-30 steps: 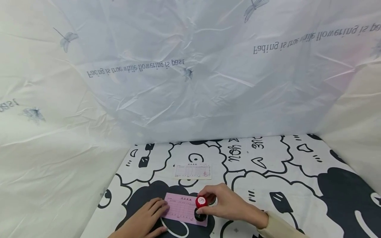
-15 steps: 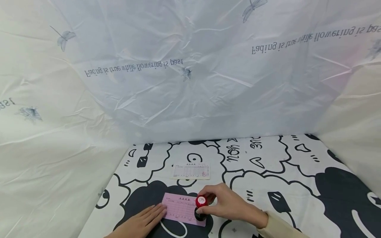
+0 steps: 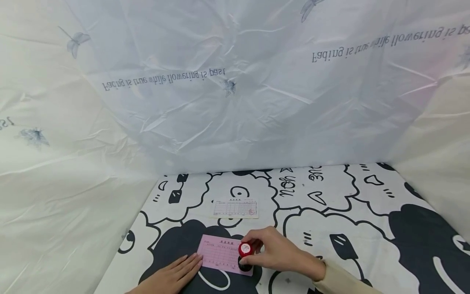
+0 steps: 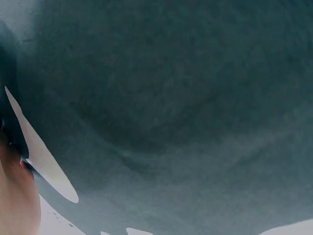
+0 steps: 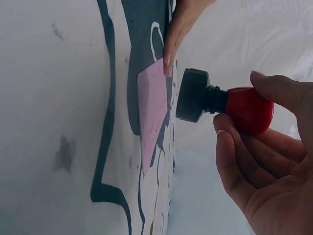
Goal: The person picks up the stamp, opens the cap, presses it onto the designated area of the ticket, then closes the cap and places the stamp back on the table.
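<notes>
My right hand (image 3: 275,250) pinches the round red handle of a stamp (image 5: 249,110) between thumb and fingers. The stamp's wide black base (image 5: 192,95) faces the table, and the right wrist view shows a gap between it and the pink printed form (image 5: 152,105). From the head view, the base overlaps the lower right corner of that form. My left hand (image 3: 175,274) lies flat with straight fingers, its fingertips on the form's left edge. Only a bit of the left hand (image 4: 17,196) shows at the edge of the left wrist view.
A white printed form (image 3: 235,208) with a red stamp mark at its lower right lies farther back. Black-and-white cartoon cloth (image 3: 330,228) covers the table. White sheeting (image 3: 227,122) with printed text hangs behind and at both sides.
My left hand's fingers have drawn together and flattened at the form's left edge, and the thumb has gone from view. The right hand keeps the stamp over the form's right end.
</notes>
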`<state>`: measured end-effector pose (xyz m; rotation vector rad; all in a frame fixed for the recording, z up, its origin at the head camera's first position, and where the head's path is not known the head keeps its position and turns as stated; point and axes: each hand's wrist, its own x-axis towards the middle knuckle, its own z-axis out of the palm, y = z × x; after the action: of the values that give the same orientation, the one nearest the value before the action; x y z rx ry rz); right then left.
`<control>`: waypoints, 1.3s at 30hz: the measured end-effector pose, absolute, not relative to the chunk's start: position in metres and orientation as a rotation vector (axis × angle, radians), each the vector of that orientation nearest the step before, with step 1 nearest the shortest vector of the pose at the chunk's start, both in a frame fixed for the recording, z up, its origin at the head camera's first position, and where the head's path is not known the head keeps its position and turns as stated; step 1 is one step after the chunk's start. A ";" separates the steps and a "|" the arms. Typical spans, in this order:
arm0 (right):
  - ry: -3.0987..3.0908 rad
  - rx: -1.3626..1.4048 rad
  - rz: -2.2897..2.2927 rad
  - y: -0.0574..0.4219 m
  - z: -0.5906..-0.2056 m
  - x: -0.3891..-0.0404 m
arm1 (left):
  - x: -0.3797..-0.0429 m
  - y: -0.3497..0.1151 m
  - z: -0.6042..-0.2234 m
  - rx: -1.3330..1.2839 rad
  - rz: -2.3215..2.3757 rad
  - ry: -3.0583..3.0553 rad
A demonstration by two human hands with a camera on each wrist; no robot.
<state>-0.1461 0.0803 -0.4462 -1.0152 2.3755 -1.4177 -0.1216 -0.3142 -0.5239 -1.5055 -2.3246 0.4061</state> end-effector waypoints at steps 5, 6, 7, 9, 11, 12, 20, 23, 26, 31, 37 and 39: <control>2.379 -1.018 -1.399 0.077 -0.449 -0.145 | -0.123 -0.315 -0.525 -1.499 0.389 -2.309; 2.380 -1.021 -1.396 0.076 -0.449 -0.144 | -0.123 -0.315 -0.526 -1.499 0.389 -2.314; 2.383 -1.022 -1.393 0.076 -0.450 -0.144 | -0.123 -0.315 -0.526 -1.499 0.389 -2.317; 2.386 -1.016 -1.382 0.075 -0.451 -0.143 | -0.122 -0.315 -0.526 -1.499 0.392 -2.327; 2.387 -1.003 -1.371 0.074 -0.452 -0.143 | -0.121 -0.315 -0.526 -1.497 0.394 -2.337; 2.389 -0.995 -1.365 0.074 -0.453 -0.143 | -0.121 -0.315 -0.526 -1.497 0.394 -2.340; 2.382 -0.975 -1.342 0.072 -0.455 -0.144 | -0.121 -0.314 -0.526 -1.495 0.385 -2.333; 2.377 -0.974 -1.335 0.072 -0.455 -0.144 | -0.122 -0.314 -0.526 -1.500 0.371 -2.332; 2.382 -0.969 -1.325 0.072 -0.455 -0.144 | -0.121 -0.314 -0.526 -1.501 0.366 -2.341; 2.394 -0.969 -1.306 0.071 -0.457 -0.144 | -0.121 -0.314 -0.525 -1.493 0.378 -2.354; 2.384 -0.966 -1.304 0.070 -0.459 -0.144 | -0.119 -0.314 -0.525 -1.487 0.380 -2.366; 2.384 -0.964 -1.301 0.070 -0.459 -0.145 | -0.119 -0.313 -0.525 -1.482 0.374 -2.367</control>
<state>-0.1450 0.0703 -0.4586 -0.9639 2.3844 -1.3010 -0.1187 -0.3132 -0.5245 -1.4816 -2.3669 0.3745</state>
